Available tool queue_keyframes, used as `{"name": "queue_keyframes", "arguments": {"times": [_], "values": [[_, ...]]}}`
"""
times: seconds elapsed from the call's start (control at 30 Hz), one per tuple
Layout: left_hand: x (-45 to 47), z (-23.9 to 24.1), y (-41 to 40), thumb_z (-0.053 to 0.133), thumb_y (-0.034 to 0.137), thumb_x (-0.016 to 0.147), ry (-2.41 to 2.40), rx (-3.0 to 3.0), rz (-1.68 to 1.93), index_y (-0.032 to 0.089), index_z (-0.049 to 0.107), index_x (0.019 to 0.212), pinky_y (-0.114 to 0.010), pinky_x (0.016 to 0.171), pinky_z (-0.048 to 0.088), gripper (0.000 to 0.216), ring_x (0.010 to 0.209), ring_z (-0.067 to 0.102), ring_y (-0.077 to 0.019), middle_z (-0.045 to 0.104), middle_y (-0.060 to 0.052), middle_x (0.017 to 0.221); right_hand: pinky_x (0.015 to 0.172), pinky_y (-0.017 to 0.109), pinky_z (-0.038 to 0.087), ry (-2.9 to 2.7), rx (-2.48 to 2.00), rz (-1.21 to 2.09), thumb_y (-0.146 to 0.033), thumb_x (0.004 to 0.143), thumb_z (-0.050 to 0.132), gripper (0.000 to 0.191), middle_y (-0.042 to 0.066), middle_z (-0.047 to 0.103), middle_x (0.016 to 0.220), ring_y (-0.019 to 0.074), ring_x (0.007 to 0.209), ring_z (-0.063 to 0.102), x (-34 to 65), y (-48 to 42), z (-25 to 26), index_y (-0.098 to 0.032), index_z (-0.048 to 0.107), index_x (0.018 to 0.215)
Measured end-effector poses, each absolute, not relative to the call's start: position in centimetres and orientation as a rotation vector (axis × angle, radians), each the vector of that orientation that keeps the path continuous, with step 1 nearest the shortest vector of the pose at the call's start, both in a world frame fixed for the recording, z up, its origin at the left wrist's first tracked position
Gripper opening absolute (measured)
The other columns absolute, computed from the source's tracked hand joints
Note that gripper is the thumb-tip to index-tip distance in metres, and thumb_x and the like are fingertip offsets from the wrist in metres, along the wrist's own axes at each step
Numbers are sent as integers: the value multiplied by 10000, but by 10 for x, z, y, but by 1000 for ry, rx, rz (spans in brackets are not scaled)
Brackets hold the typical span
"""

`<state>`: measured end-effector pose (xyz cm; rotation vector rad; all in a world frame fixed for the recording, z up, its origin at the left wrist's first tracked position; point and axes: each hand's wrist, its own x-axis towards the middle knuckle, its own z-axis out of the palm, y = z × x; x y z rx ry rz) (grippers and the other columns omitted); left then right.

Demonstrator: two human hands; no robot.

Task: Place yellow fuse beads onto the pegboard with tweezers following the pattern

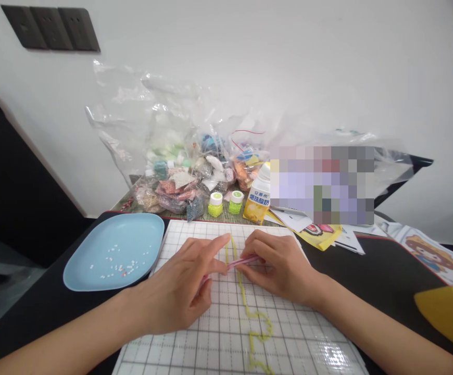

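A thin pink stick (pixel 246 261) runs between my two hands, low over a white board with a grid (pixel 211 344). My right hand (pixel 279 265) pinches its right end between thumb and fingers. On the other side, my left hand (pixel 185 278) is closed around the left part, which shows pink between thumb and fingers; its index finger points away from me. Beneath and beside the fingertips lies a thin yellow-green line (pixel 245 302) on the board, straight at the far end and wavy nearer me. My hands hide part of that line.
Left of the board is a light blue tray (pixel 89 260) with several small white bits. Behind stand two jars of lime-green beads (pixel 215 204), a yogurt bottle (pixel 258 195) and bags of colored material (pixel 175 182). Papers (pixel 320 232) and a yellow object (pixel 451 315) are at right.
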<state>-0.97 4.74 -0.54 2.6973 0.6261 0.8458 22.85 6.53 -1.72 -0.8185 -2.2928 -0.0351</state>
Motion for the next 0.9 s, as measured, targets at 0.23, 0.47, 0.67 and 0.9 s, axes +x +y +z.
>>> {"name": "queue_keyframes", "arguments": {"times": [0.23,0.47,0.67,0.9], "values": [[-9,-4,46,385,-37,840,657,2706,856,173,16,1500,-444,873,480,785,995,509,-253,659,-82,1090,500,216,389,-2217,-815,3,-354,883,588,202,18,593,730,95,568,512,229,66,-18,-172,583,796],[-11,-6,46,386,20,859,766,2699,868,171,160,1470,-427,845,491,669,918,547,-239,593,-84,1053,515,216,379,-2165,-846,30,-387,877,600,233,-1,572,708,89,575,495,230,67,-20,-180,561,775],[-9,-6,45,377,17,873,767,2879,972,128,127,1457,-397,791,502,645,788,514,-201,579,-48,901,510,227,349,-2095,-926,-77,-431,904,550,301,-3,572,665,102,573,504,229,69,-20,-193,530,721],[-12,17,29,371,-27,900,632,3141,951,179,328,1379,-361,690,481,523,765,524,-205,562,-45,882,559,245,381,-2105,-1004,-118,-448,932,501,316,9,587,688,126,594,530,234,54,-13,-194,556,751]]}}
